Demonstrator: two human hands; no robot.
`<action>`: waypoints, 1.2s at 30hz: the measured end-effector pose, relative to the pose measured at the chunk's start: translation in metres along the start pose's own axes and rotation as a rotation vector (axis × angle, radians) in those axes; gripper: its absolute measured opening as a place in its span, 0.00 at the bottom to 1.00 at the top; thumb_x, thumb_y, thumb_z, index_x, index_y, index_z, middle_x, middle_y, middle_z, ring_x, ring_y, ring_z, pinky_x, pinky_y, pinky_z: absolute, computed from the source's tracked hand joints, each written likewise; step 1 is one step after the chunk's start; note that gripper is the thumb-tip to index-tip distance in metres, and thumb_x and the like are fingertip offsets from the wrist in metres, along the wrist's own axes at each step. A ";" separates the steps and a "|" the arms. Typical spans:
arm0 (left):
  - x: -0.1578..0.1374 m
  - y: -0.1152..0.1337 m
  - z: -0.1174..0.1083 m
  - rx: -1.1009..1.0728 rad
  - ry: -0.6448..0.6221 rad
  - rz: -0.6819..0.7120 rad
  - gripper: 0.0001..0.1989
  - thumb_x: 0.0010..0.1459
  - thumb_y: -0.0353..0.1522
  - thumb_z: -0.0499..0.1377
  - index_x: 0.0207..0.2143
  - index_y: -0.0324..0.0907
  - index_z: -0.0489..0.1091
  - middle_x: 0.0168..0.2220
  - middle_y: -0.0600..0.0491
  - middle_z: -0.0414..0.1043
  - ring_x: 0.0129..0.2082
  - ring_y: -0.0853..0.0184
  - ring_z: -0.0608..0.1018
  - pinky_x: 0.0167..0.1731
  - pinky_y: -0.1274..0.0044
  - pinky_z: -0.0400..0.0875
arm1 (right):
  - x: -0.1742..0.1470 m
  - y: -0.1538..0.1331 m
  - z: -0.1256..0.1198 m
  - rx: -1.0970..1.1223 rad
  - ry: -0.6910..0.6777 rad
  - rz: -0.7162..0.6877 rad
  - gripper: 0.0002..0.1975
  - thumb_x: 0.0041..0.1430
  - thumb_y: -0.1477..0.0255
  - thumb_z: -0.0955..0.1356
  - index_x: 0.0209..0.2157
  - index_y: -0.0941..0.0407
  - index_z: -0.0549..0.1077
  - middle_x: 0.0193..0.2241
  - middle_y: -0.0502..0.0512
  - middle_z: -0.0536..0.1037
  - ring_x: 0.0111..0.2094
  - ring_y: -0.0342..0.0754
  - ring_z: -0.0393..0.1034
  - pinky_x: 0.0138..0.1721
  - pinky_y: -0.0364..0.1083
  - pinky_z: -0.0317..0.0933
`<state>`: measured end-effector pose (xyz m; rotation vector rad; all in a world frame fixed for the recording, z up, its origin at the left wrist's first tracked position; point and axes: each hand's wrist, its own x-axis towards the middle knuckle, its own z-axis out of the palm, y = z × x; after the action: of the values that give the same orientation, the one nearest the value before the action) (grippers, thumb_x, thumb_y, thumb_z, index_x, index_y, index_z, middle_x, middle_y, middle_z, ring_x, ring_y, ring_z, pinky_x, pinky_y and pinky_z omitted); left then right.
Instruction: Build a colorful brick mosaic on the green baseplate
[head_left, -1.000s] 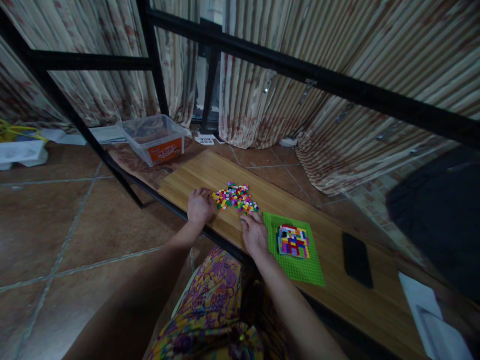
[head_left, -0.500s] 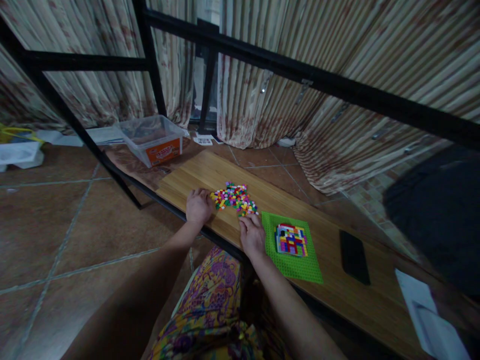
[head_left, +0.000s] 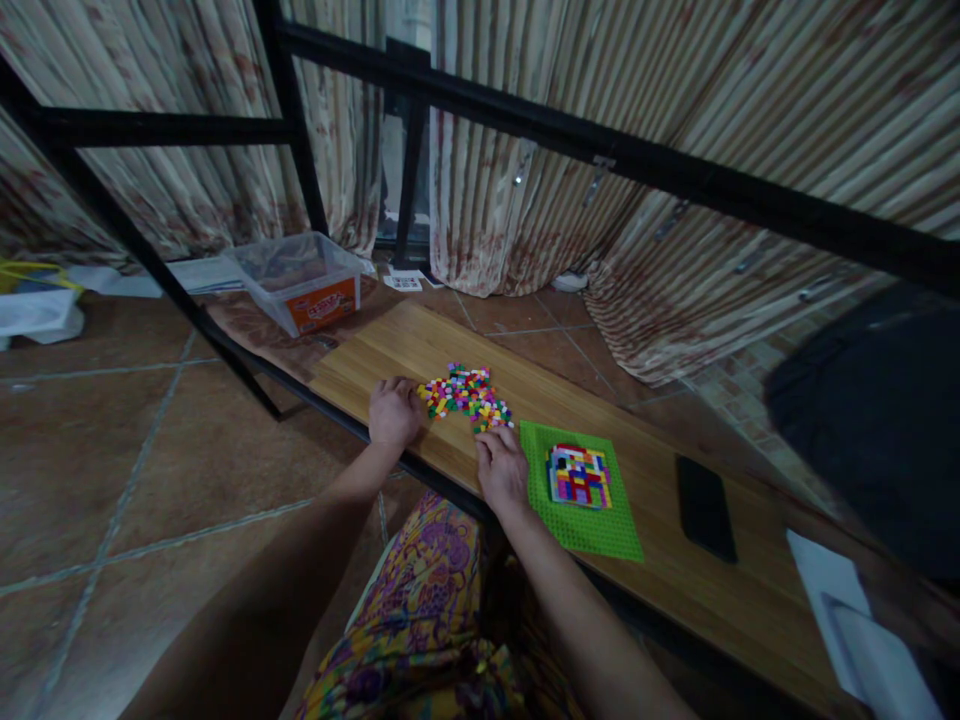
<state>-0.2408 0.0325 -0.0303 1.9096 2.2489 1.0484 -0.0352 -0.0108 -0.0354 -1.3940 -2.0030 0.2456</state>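
Striped curtains point(head_left: 510, 230) with reddish blotches fill the far side of the room, falling to a brown tiled floor point(head_left: 82, 440). Across the middle runs a long, narrow wooden tabletop point(head_left: 390, 340), with a clear plastic box point(head_left: 296, 285) beyond its left end. Toward the right lies a green baseplate point(head_left: 600, 540), flat on the wood.

Over the last second little has changed: the view has drifted slightly, while both hands have stayed at the same places. That suggests, as a judgement, that the work remains among the loose pieces, since the built part looks just as it did. The left hand point(head_left: 394, 412) is curled, fingertips at the pile's left edge; the right hand point(head_left: 502, 468) has thumb and fingers drawn close at its near right end. Whether either pinches a piece, I cannot tell.

On the baseplate sits a brick block point(head_left: 579, 477), squarish, patched in red, white, blue, yellow and pink. Smallest are the loose bricks point(head_left: 465, 393), a flat, irregular, many-coloured scatter on the wood between the hands and beyond them
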 end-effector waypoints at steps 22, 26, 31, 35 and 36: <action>0.001 -0.002 0.002 0.013 -0.002 -0.004 0.15 0.58 0.29 0.49 0.38 0.41 0.76 0.42 0.46 0.76 0.43 0.56 0.74 0.47 0.66 0.68 | 0.000 0.000 0.000 0.017 -0.010 0.016 0.12 0.63 0.73 0.61 0.35 0.52 0.76 0.37 0.55 0.72 0.41 0.48 0.67 0.45 0.46 0.62; 0.001 -0.001 0.002 0.016 -0.002 -0.010 0.15 0.58 0.28 0.49 0.38 0.41 0.76 0.41 0.46 0.76 0.43 0.56 0.74 0.47 0.66 0.68 | 0.001 0.000 0.000 0.039 -0.003 0.031 0.11 0.64 0.72 0.60 0.35 0.53 0.75 0.36 0.55 0.72 0.41 0.49 0.67 0.45 0.46 0.62; 0.001 -0.001 0.001 0.009 0.000 -0.013 0.14 0.57 0.28 0.50 0.38 0.40 0.75 0.42 0.45 0.76 0.44 0.56 0.73 0.48 0.67 0.68 | 0.000 -0.002 0.000 0.100 0.023 0.068 0.10 0.65 0.71 0.60 0.36 0.53 0.73 0.36 0.55 0.74 0.41 0.49 0.68 0.44 0.46 0.62; 0.001 -0.002 0.001 0.012 0.000 -0.012 0.15 0.57 0.28 0.50 0.39 0.41 0.76 0.42 0.45 0.76 0.44 0.55 0.73 0.46 0.66 0.68 | 0.000 -0.005 -0.002 0.183 0.052 0.101 0.11 0.65 0.69 0.60 0.40 0.53 0.73 0.40 0.57 0.76 0.43 0.49 0.70 0.46 0.47 0.63; 0.001 -0.002 0.001 0.013 0.002 -0.012 0.15 0.57 0.28 0.50 0.39 0.41 0.76 0.42 0.45 0.76 0.44 0.55 0.73 0.46 0.66 0.68 | 0.000 -0.005 -0.003 0.206 0.059 0.111 0.12 0.65 0.69 0.60 0.40 0.54 0.74 0.41 0.57 0.76 0.44 0.49 0.70 0.47 0.47 0.63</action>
<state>-0.2423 0.0338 -0.0313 1.8982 2.2710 1.0368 -0.0376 -0.0134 -0.0308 -1.3653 -1.8001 0.4421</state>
